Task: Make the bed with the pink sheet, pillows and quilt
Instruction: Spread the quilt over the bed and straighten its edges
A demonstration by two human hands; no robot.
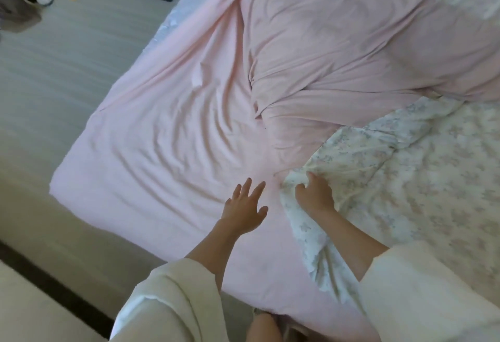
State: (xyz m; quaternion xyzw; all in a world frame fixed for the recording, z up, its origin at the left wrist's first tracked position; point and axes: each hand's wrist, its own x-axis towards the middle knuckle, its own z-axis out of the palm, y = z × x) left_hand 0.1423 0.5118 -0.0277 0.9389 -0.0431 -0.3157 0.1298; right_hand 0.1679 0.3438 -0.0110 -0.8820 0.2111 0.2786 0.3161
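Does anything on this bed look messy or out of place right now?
Yes. The pink sheet is creased, with a thick fold running down its middle. The flowered quilt lies bunched on one side, its edge gripped by the right hand.

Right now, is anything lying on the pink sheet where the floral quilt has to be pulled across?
Nothing visible blocks it. The right hand grips the floral quilt edge, and the pink sheet to its left is wrinkled but bare. Only the open left hand hovers there.
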